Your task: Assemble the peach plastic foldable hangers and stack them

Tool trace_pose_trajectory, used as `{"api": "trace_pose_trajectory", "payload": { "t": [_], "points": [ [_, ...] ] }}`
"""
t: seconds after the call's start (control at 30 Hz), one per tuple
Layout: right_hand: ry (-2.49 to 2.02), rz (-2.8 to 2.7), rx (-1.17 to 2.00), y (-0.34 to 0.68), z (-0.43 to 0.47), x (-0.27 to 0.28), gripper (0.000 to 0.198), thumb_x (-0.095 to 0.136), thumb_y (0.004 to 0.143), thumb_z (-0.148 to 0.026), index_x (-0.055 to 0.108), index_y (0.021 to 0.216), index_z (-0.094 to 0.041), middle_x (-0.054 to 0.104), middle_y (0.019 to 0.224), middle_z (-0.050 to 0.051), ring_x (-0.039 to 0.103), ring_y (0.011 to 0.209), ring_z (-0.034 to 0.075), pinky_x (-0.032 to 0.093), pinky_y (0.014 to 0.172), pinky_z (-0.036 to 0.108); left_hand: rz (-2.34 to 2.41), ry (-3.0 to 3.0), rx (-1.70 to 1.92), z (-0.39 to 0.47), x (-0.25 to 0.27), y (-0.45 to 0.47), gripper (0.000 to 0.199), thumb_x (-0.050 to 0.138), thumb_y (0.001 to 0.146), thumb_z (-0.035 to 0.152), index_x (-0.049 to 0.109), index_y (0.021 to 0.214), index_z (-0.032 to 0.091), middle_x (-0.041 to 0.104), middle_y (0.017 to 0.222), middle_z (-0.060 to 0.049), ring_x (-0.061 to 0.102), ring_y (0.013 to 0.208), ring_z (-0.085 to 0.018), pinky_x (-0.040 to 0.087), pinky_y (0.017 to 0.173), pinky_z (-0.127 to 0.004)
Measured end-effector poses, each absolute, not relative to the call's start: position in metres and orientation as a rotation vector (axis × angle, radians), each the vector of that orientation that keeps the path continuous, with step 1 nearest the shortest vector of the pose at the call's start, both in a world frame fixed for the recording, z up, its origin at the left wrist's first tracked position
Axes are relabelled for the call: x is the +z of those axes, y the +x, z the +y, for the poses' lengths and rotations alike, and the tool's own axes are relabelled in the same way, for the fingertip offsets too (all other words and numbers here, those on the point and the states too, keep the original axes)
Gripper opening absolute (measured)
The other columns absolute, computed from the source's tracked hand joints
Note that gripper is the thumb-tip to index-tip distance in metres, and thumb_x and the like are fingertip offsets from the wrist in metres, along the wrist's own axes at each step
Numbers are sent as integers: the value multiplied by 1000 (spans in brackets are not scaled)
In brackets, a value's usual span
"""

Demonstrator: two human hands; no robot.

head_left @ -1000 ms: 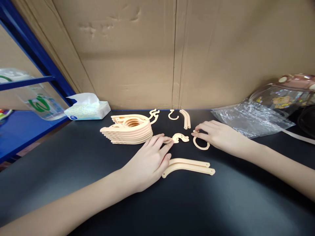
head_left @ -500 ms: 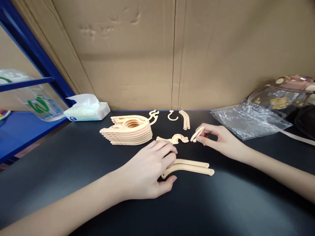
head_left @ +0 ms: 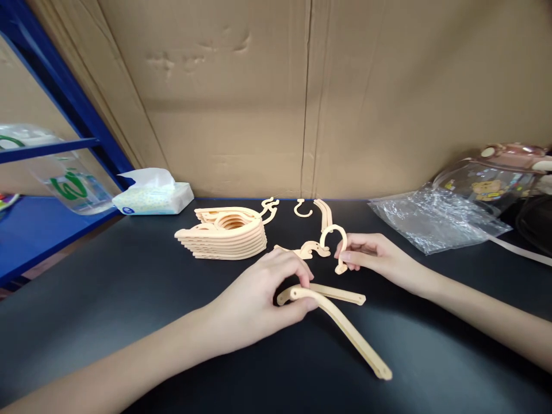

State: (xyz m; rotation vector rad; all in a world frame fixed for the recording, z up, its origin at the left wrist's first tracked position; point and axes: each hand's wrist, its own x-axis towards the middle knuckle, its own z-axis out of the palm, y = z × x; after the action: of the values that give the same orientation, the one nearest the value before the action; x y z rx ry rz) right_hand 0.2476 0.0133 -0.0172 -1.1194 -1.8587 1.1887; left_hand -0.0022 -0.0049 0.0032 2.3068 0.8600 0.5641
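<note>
My left hand (head_left: pixel 269 299) pinches a long curved beige hanger arm (head_left: pixel 351 333) near its holed end, between thumb and forefinger. The arm's far end slants down toward me. Behind it, a second hanger arm (head_left: pixel 340 294) lies on the black table. To the right, my right hand (head_left: pixel 371 253) grips a beige hanger hook (head_left: pixel 334 228) by its stem, with the round part up. Just left of that hook lie small curved hanger pieces (head_left: pixel 308 249), partly hidden behind my left hand.
A stack of folded beige hangers (head_left: pixel 228 238) stands at left, beside a tissue pack (head_left: pixel 153 195). Farther back lie a loose hook (head_left: pixel 302 210) and a pair of hanger arms (head_left: pixel 323 214). At right are a clear plastic bag (head_left: pixel 435 218) and a transparent container (head_left: pixel 478 178).
My left hand has taken hold of the nearer hanger arm, which has swung toward me and away from the other. My right hand has turned the hook so its round part shows.
</note>
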Motion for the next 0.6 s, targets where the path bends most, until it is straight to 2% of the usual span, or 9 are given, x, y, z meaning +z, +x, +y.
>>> {"api": "trace_pose_trajectory", "payload": {
  "t": [0.13,0.27,0.33,0.47,0.6],
  "points": [
    [-1096,-1836,1280,247,14,-19,26,64,83,-43,62,78,-18,61,74,-1,54,72,12,42,72,28,845,1723,645,0,5,0,20,61,85,38,59,86,18,57,81,1,51,72,-11,42,68,-26],
    [-1069,-1824,1353,247,15,-19,25,64,82,-41,60,78,-17,61,73,-1,54,69,12,43,71,29,844,1464,691,2,4,0,20,61,86,38,62,85,17,59,82,1,53,77,-11,43,74,-24],
    [-1041,-1822,1403,248,15,-19,22,64,83,-39,57,80,-17,61,74,-2,56,70,11,44,73,29,876,1419,684,1,4,0,27,58,88,43,62,84,17,57,78,1,52,73,-11,43,70,-24],
    [-1004,-1838,1502,249,17,-19,21,65,83,-35,53,86,-18,63,76,-2,60,74,13,44,77,31,906,1549,656,-2,4,1,40,40,95,49,53,77,17,50,68,2,48,63,-11,42,63,-24],
    [-1002,-1825,1550,250,18,-19,21,65,83,-33,53,91,-17,64,78,0,60,74,13,45,77,32,1077,2103,589,-8,3,1,41,24,100,43,42,71,19,47,70,1,46,65,-13,39,63,-28]
  ]
}}
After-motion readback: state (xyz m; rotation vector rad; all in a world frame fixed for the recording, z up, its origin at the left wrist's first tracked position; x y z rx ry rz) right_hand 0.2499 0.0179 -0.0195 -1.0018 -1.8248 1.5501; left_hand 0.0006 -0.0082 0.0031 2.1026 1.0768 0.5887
